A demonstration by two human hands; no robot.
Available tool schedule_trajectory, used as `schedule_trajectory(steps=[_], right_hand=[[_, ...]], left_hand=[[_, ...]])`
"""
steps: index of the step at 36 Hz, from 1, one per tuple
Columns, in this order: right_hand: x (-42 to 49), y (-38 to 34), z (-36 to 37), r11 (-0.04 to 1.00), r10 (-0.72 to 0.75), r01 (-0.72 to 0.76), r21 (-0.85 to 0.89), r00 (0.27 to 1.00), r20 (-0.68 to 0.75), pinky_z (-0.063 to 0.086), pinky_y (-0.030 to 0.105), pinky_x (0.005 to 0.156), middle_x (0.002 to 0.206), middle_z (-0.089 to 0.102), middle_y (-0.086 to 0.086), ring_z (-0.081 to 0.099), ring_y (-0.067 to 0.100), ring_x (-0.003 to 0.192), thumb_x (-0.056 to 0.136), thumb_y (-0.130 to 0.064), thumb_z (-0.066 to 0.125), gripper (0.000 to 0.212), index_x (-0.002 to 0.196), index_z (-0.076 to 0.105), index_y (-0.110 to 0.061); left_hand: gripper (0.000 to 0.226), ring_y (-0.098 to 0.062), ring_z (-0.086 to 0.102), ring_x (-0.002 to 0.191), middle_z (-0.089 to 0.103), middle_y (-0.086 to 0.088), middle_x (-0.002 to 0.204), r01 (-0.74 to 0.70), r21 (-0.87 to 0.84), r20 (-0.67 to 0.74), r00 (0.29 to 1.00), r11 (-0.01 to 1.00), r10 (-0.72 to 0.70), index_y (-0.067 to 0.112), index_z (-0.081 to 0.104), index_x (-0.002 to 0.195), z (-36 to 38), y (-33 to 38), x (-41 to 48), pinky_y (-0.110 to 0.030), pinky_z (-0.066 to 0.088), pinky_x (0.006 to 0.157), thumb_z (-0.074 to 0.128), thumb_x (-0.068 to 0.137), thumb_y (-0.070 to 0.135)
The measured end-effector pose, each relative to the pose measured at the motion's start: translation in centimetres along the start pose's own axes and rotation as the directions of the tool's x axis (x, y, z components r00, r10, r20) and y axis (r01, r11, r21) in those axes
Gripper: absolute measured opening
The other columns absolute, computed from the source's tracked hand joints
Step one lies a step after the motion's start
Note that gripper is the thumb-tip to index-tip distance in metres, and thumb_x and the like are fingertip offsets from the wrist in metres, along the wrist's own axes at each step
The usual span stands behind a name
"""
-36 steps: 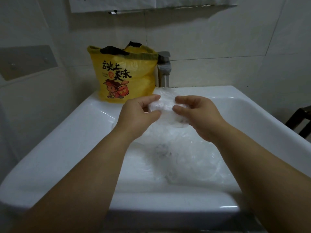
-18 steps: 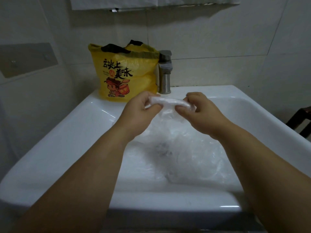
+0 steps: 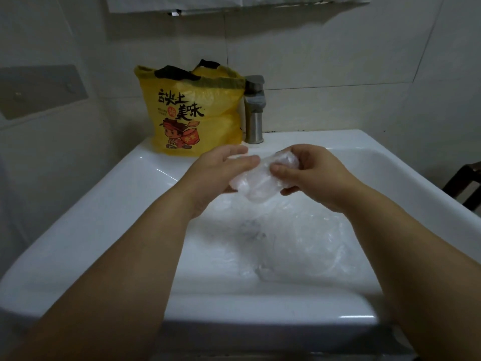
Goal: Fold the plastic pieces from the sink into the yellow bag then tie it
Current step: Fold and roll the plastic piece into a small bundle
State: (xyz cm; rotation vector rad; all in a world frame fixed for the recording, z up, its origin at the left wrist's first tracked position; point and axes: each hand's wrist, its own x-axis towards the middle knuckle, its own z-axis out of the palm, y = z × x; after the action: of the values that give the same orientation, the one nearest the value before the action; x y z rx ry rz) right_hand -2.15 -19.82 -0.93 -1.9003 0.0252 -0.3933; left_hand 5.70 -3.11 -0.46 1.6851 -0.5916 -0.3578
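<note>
Loose plastic (image 3: 299, 238): it lies crumpled in the bowl of the sink (image 3: 104, 204), under our hands.
Folded piece (image 3: 257, 183): we hold it in the air over the middle of the sink.
Change: a moment ago it was a long thin strip. Now it is a short fat bundle.
Right hand (image 3: 312, 173): thumb and fingers curl round the bundle and pinch it.
Left hand (image 3: 221, 173): it has let go its pinch. The fingers lie straight and close together, flat against the bundle.
Meaning: we think this piece is ready for the bag. More pieces wait, so tying comes later.
Yellow bag (image 3: 192, 113): it stands on the sink's back left corner. Its mouth looks open.
Tap (image 3: 253, 110): at the sink's back, just beside the bag.
Room: white tiles behind the sink, a dark chair (image 3: 463, 183) to its right.
</note>
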Motion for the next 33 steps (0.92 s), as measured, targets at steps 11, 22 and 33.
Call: schedule_trajectory(steps=[11, 22, 33], right_hand=[[0.6, -0.1, 1.3, 0.846, 0.166, -0.183, 0.500, 0.983, 0.078, 0.056, 0.038, 0.088, 0.120, 0.061, 0.010, 0.065, 0.028, 0.106, 0.072, -0.042, 0.075, 0.076, 0.134, 0.046, -0.009], [0.9, -0.3, 1.9, 0.783, 0.269, -0.367, 0.503, 0.928, 0.259, 0.056, 0.037, 0.083, 0.108, 0.069, 0.017, 0.068, 0.030, 0.098, 0.095, -0.041, 0.050, 0.047, 0.121, 0.058, -0.002], [0.6, -0.5, 0.2, 0.801, 0.313, -0.301, 0.517, 0.947, 0.067, 0.043, 0.014, 0.046, 0.076, 0.059, 0.003, 0.050, 0.007, 0.058, 0.092, -0.025, 0.061, 0.025, 0.104, 0.063, -0.003]], left_hand=[[0.015, -0.006, 0.063, 0.061, 0.067, 0.000, 0.067, 0.097, -0.021, 0.146, 0.985, 0.995, -0.093, 0.006, 0.067, 0.093, 1.1, -0.3, -0.2, -0.015, 0.049, 0.056, 0.074, 0.080, 0.003], [0.006, -0.006, 0.064, 0.057, 0.067, -0.003, 0.062, 0.211, -0.074, 0.242, 0.952, 0.975, -0.187, 0.001, 0.067, 0.083, 1.3, -0.3, -0.4, -0.013, 0.050, 0.052, 0.071, 0.079, -0.001], [0.013, -0.011, 0.069, 0.075, 0.070, -0.002, 0.085, 0.214, -0.179, 0.166, 0.969, 0.960, -0.185, 0.013, 0.064, 0.104, 0.6, -0.4, -0.1, -0.022, 0.058, 0.071, 0.058, 0.094, 0.008]])
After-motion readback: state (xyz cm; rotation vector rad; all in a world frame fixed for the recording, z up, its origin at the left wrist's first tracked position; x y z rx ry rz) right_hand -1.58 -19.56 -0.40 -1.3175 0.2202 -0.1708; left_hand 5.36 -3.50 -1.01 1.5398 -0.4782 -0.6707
